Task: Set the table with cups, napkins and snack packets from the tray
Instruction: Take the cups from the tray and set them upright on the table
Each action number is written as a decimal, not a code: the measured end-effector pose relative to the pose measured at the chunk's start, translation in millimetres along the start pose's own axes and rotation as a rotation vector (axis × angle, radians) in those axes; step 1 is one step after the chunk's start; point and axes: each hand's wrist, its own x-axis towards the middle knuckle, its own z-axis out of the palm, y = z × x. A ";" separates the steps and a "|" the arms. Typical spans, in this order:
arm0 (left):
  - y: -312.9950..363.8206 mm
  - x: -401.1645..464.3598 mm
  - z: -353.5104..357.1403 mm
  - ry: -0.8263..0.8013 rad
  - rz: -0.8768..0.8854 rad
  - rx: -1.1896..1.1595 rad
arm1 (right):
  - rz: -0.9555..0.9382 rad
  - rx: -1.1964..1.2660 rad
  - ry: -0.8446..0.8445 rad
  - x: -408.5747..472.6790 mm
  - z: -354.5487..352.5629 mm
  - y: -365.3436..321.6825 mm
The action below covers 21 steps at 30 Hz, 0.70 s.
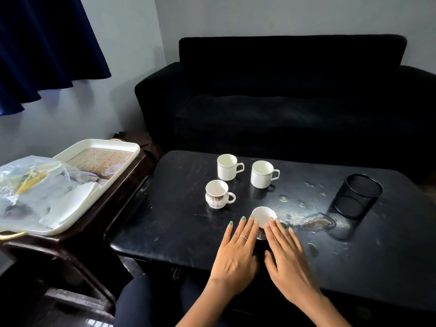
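— What can't we see well?

— The near cup (263,217). The left hand (236,253) and right hand (286,258) cover its lower half, so its handle is hidden.

— And on the tray (118,147)?

— The clear bag (28,182) is crumpled. The yellow stuff inside is too blurry to name. The bag runs off the left edge.

— The 2 arms?

— Cut off at the bottom edge.

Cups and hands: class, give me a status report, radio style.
Left hand and right hand open, flanking fourth cup. Three cups already set. Napkins and packets still on tray. Mesh holder off right, clear.
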 end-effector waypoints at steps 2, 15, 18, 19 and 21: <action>-0.4 4.0 -0.8 0.010 -0.020 -0.001 | -0.008 -0.005 0.006 2.9 1.9 2.7; -13.0 42.0 22.2 -0.055 -0.058 -0.144 | -0.041 0.062 -0.021 37.2 17.6 22.6; -14.6 49.7 24.1 -0.064 -0.060 -0.138 | -0.035 0.057 -0.055 44.2 20.6 27.0; -15.4 52.2 24.4 -0.063 -0.058 -0.138 | -0.031 0.055 -0.062 46.3 21.0 27.9; -16.8 56.5 25.0 -0.062 -0.056 -0.136 | -0.025 0.047 -0.073 50.3 21.8 28.9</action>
